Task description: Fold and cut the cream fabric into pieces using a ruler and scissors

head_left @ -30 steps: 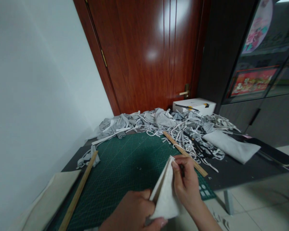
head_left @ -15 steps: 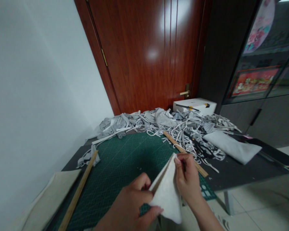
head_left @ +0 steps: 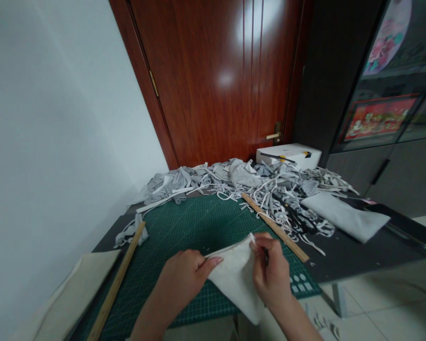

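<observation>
A cream piece of fabric (head_left: pixel 236 277) is stretched between my two hands, over the near edge of the green cutting mat (head_left: pixel 199 222). My left hand (head_left: pixel 182 274) pinches its left top corner, thumb on the near face. At the right top corner, my right hand (head_left: pixel 271 265) grips the cloth between thumb and fingers. The upper edge runs nearly straight between the hands, and the lower part hangs down to a point. One wooden strip (head_left: pixel 275 227) lies on the mat beyond my right hand. Another wooden strip (head_left: pixel 117 284) lies to the left of my left hand.
Grey and white fabric scraps (head_left: pixel 241 173) heap along the back of the dark table (head_left: pixel 355 255). A white box (head_left: pixel 289 155) with a cutter on top stands behind them. Folded cream cloth (head_left: pixel 81 284) lies at the left, folded grey cloth (head_left: pixel 346 215) at the right.
My left hand has moved up and left, from the fabric's lower side to its upper corner. The cloth, folded and gaping before, is now pulled flat between both hands.
</observation>
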A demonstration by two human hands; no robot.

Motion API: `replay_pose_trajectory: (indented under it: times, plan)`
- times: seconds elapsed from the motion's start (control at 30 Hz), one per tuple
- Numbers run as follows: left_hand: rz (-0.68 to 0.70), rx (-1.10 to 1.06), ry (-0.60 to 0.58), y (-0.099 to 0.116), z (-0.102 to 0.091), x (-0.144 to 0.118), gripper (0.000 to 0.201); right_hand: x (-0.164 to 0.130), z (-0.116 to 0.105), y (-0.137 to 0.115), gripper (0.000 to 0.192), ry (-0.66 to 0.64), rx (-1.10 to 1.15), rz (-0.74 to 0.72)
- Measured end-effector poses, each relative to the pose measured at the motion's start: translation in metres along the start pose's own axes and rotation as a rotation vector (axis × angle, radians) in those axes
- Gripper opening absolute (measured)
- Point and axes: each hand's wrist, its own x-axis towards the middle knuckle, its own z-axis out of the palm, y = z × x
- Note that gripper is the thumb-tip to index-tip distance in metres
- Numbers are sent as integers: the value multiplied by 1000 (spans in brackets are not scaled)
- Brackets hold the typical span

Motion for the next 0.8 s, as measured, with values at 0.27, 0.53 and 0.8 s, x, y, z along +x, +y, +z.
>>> replay_pose_trajectory:
  times: [0.27, 0.53, 0.8]
  plan:
    - [4, -108, -202, -23, 4, 7, 55, -13, 5, 1, 28, 10, 53, -93]
    - [202, -283, 29, -3, -14, -3, 30, -5, 2, -13, 25, -143, 195, -110]
    - [188, -580, -17, 35, 8, 5, 22, -9, 10, -30, 17, -111, 254, 131]
